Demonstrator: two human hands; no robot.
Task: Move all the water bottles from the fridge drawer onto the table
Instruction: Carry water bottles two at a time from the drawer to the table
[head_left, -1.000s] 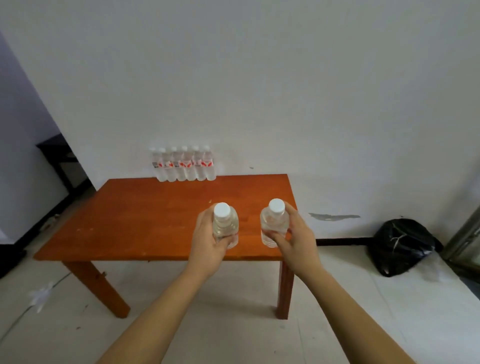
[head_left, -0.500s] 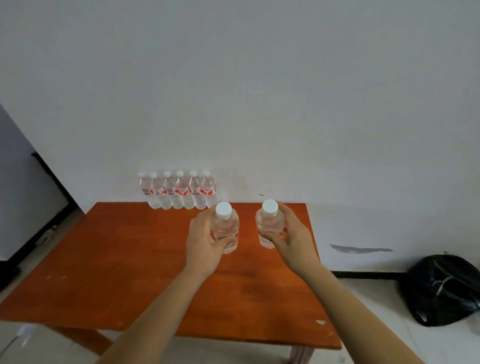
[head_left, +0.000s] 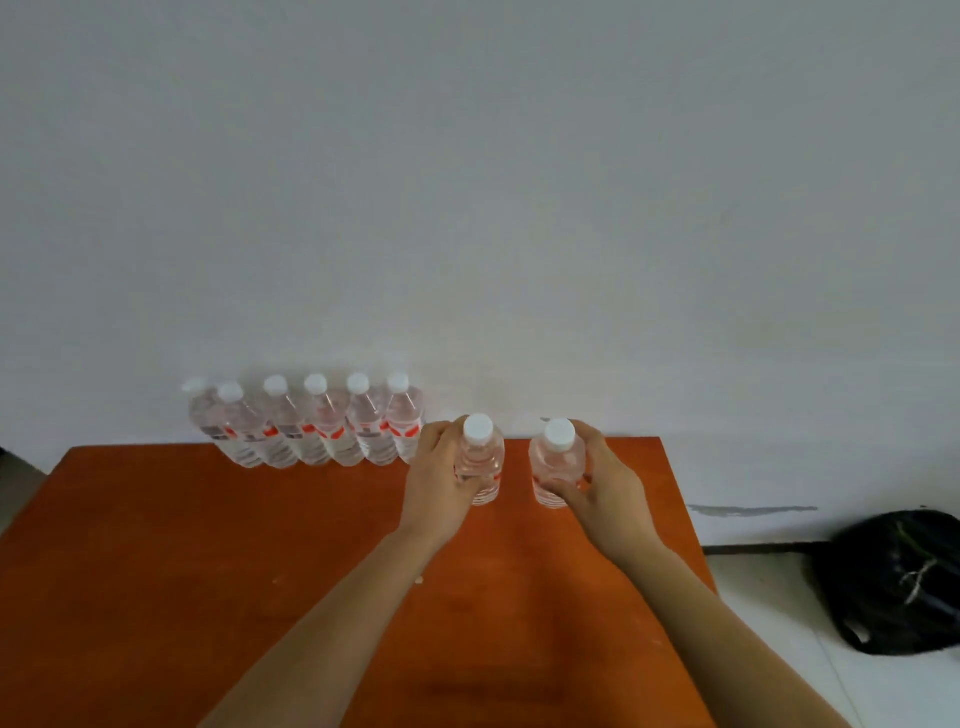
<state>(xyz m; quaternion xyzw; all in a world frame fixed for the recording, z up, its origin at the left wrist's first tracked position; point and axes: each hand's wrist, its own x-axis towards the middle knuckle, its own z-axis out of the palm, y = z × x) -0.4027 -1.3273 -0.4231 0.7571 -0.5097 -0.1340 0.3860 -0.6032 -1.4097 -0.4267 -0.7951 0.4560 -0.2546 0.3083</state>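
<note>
My left hand (head_left: 439, 480) grips a clear water bottle (head_left: 482, 460) with a white cap, held upright over the far part of the orange wooden table (head_left: 208, 571). My right hand (head_left: 602, 483) grips a second water bottle (head_left: 557, 465) a little to the right of the first. A row of several water bottles (head_left: 311, 426) with red labels stands along the table's far edge against the wall, just left of my left hand. Whether the two held bottles touch the tabletop I cannot tell. The fridge drawer is out of view.
A plain white wall (head_left: 467, 208) rises straight behind the table. A black plastic bag (head_left: 898, 582) lies on the pale floor to the right of the table, near the wall.
I have come close to the table. Both hands have carried their bottles forward from the near edge to the far side, beside the standing row.
</note>
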